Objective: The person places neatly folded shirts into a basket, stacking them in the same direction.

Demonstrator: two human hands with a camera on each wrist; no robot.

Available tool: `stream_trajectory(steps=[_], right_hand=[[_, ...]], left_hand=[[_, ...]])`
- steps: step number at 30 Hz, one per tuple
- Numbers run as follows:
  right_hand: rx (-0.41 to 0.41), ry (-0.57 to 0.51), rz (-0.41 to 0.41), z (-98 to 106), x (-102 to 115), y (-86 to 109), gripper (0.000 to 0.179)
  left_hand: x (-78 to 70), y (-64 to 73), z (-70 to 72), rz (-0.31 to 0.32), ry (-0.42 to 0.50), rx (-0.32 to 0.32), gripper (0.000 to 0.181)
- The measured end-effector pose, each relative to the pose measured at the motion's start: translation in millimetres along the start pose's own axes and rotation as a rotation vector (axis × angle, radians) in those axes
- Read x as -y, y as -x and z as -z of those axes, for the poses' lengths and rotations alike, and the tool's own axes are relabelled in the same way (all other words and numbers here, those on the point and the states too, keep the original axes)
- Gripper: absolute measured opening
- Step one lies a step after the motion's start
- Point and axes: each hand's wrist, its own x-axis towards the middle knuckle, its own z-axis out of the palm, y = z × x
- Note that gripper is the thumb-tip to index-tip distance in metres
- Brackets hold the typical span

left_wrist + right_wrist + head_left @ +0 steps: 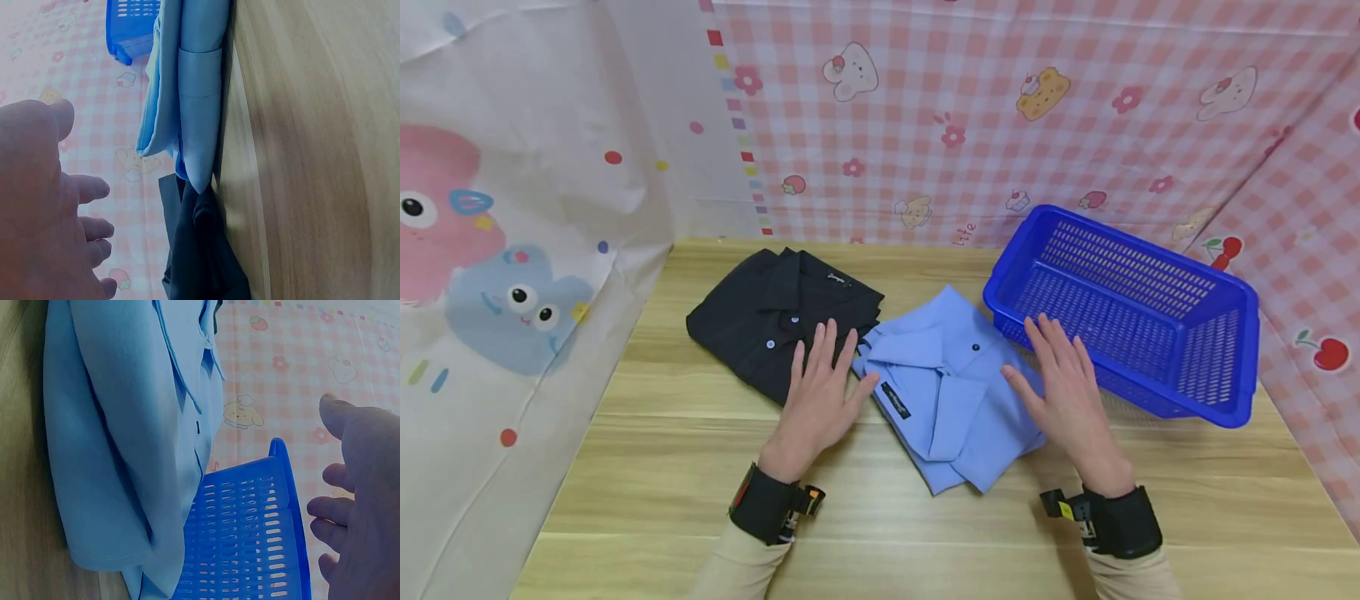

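A folded light-blue shirt (992,417) lies on the table between the two hands, its collar toward the near left. To its left is a folded black shirt (737,308) with pale buttons, their edges meeting. My left hand (820,400), fingers spread and straight, is above the near edge of the black shirt; the left wrist view shows a gap between hand (37,206) and cloth. My right hand (1067,400) hovers by the blue shirt's right side, its fingertips in front of the basket's rim in the head view. Neither hand holds anything.
A blue plastic basket (1187,400) with slotted walls stands at the right rear of the wooden table (865,542). Nothing shows inside it. Pink checked cloth (910,125) hangs behind and to the right; a white printed cloth (587,75) hangs at the left.
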Motion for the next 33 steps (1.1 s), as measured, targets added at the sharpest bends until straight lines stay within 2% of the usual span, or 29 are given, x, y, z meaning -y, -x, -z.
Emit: stream_trajectory(steps=[11, 26, 33], right_hand=[[0.023, -0.002, 0.011, -5.9, 1.5, 2.0, 0.073], [0.009, 0.008, 0.045, -11.1, 4.1, 5.2, 0.072], [0.019, 0.016, 0.065, -12.7, 6.3, 7.2, 0.071]], left_hand=[[-2.6, 3.0, -2.5, 0.007, 0.021, 0.023, 0.076], [-3.5, 8.4, -8.5, -0.004, 0.012, 0.037, 0.076], [-2.7, 10.9, -12.2, -0.004, 0.021, 0.023, 0.075]])
